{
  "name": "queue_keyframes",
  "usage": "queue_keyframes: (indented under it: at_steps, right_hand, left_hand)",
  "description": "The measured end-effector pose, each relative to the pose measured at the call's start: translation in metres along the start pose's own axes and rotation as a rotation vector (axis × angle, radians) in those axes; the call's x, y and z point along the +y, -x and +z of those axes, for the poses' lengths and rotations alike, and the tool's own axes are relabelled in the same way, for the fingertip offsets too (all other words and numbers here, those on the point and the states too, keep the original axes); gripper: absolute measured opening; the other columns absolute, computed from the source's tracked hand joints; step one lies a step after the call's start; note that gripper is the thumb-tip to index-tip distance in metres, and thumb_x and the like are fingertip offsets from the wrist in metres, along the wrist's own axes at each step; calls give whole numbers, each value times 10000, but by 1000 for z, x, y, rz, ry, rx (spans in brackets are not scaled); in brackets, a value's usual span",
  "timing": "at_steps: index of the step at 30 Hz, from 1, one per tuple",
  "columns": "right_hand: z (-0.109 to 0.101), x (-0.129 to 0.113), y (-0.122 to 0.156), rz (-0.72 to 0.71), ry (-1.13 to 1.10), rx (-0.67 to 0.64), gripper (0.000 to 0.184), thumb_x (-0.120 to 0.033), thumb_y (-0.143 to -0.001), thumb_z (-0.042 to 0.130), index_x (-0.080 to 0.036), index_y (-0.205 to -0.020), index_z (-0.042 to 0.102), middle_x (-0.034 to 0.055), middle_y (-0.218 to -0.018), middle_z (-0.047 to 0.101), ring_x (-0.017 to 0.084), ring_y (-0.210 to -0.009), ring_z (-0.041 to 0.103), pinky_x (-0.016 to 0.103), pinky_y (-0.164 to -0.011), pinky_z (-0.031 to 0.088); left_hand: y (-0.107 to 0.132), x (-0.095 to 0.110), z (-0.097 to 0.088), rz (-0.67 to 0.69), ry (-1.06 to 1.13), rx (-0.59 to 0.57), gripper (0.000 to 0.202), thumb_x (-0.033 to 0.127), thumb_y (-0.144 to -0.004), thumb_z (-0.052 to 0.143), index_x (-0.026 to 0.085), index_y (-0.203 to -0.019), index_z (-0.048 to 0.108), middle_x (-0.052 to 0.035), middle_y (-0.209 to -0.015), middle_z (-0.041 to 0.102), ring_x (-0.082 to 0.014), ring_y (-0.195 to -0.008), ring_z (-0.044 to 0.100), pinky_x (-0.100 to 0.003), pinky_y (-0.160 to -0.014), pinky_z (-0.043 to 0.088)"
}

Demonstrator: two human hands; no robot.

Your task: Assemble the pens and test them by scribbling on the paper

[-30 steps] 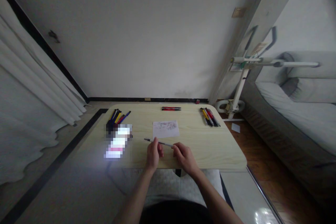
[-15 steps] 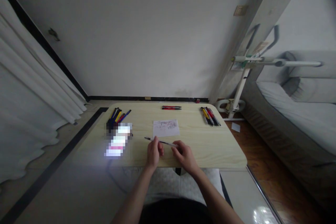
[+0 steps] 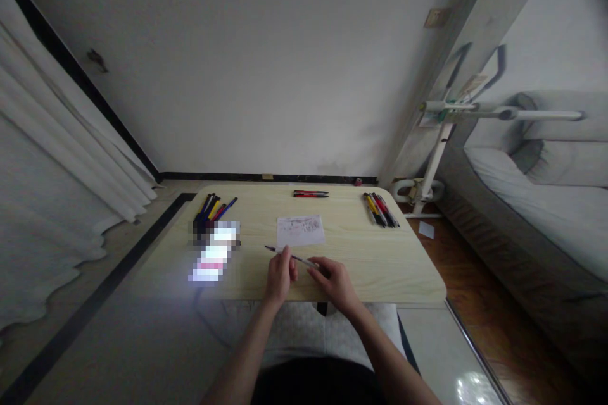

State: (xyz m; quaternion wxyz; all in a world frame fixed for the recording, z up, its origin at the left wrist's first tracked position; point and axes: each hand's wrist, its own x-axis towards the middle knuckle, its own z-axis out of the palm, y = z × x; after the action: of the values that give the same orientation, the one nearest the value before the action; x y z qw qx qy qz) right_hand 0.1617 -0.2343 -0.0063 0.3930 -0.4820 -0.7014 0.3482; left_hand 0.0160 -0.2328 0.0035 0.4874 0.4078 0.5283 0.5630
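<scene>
A slim pen slants between my two hands over the near part of the table, its dark end pointing up and left. My left hand pinches it between thumb and fingers near the middle. At the lower end, my right hand is closed around the pen, and its fingers hide that tip. Just beyond my hands lies a white paper covered with dark scribbles.
The pale wooden table bears several pens at right, red-and-black pens at the back, and several pens at left. A bright blurred-out screen lies left of my hands. Beyond the right edge stands white exercise equipment.
The pen has shifted slightly to the right and tilts a little more. My right hand has moved slightly left, closer to my left hand.
</scene>
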Motion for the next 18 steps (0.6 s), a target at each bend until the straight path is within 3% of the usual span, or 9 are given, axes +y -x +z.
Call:
queue_keyframes:
  at_steps: [9,18]
  right_hand:
    - [-8,-12,-1,-73,-100,-24,313,-308,-860,380,-194,-1049,602,70,-955,634,195,-897,558,320,-806,419]
    - [-4,-4,-1,31,-158,31,291,-306,-855,383,-169,-1025,575,1,-642,568,127,-604,532,240,-597,418]
  left_hand:
    - [0,-3,1,0,0,28,468,540,-760,421,176,-467,420,34,-352,430,-87,-318,401,-203,-364,317]
    - [0,-2,2,-21,2,9,482,537,-770,410,169,-460,431,27,-348,435,-91,-313,413,-201,-360,320]
